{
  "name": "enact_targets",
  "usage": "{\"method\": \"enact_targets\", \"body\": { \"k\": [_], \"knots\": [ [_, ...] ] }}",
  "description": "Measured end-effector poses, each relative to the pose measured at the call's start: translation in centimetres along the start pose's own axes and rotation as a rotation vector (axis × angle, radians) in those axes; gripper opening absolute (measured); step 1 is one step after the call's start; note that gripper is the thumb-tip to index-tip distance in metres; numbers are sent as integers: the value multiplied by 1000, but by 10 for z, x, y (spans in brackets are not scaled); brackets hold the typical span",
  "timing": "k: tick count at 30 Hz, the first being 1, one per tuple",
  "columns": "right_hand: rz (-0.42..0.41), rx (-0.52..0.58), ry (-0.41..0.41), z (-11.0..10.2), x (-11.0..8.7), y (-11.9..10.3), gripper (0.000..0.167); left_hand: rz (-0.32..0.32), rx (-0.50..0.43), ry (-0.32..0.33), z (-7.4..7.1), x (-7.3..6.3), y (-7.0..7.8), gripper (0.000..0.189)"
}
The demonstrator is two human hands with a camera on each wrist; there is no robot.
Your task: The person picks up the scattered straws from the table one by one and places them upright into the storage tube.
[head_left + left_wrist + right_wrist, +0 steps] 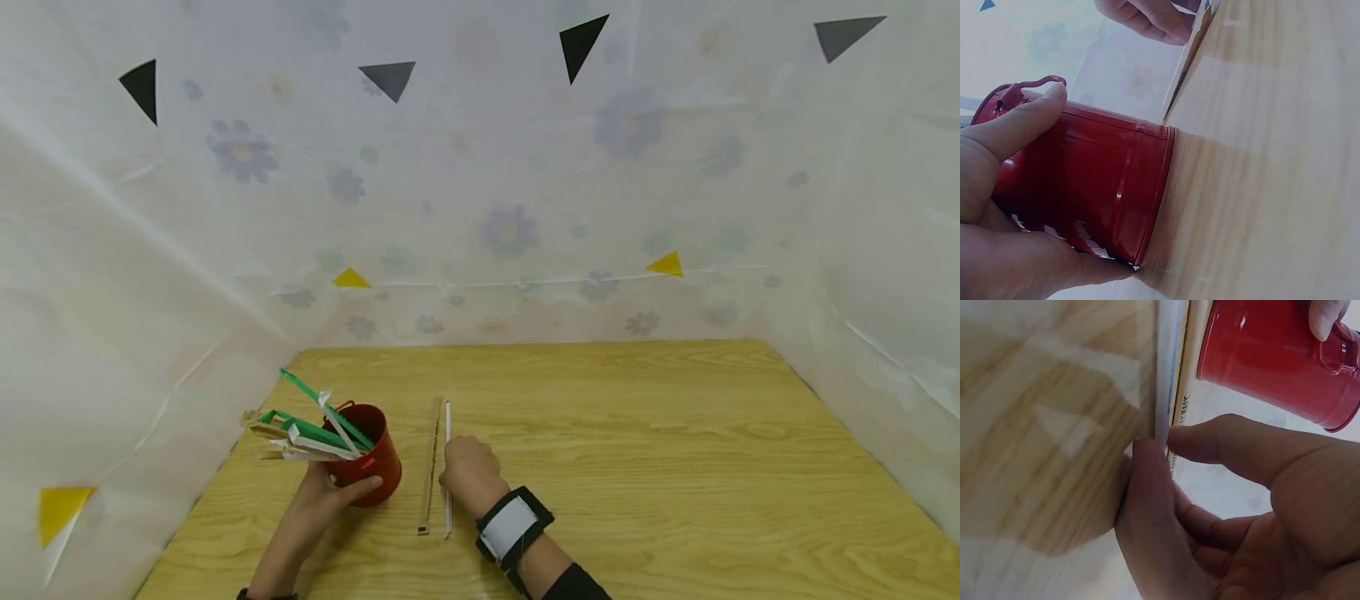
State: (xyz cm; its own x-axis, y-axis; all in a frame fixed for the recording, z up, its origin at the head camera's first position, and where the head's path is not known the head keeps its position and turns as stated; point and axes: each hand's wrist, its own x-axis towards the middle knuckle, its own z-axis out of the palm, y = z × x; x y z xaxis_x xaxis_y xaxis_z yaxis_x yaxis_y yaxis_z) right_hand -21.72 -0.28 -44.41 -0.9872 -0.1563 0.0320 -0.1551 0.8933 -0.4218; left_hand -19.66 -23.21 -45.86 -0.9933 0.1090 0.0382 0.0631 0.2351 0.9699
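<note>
My left hand (326,492) grips a small red metal bucket (1091,181) round its side, thumb near the little handle by the rim. The bucket leans to the left, its base close to the table. Several long thin packets, green (300,427), white (318,442) and brown, stick out of its mouth. To the right, my right hand (472,475) pinches a thin white strip (1165,369) between thumb and forefinger, low over the table. Beside this strip lies a slim brown packet (430,475) with print along it. My right hand covers the middle of the white strip in the head view.
The wood-grain table (675,458) reaches to a white flower-patterned sheet (465,183) at the back and sides. Black, grey and yellow triangles are stuck on the sheet. A black wrist strap with a white patch (512,525) sits on the right wrist.
</note>
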Motion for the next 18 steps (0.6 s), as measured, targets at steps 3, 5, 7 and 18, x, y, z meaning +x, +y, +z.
{"method": "enact_targets", "body": {
  "k": [3, 5, 7, 18],
  "knots": [
    [39, -25, -2, 0, 0, 1, 32, 3, 6, 1, 0, 1, 0, 103],
    [68, -21, -4, -2, 1, 1, 31, 7, 4, -1, 0, 1, 1, 104],
    [90, -2, -6, -2, 1, 2, 31, 3, -6, -4, 0, 1, 1, 104],
    [59, 93, 28, -3, -1, 10, 35, 4, -24, -2, 0, 1, 1, 103]
  ]
}}
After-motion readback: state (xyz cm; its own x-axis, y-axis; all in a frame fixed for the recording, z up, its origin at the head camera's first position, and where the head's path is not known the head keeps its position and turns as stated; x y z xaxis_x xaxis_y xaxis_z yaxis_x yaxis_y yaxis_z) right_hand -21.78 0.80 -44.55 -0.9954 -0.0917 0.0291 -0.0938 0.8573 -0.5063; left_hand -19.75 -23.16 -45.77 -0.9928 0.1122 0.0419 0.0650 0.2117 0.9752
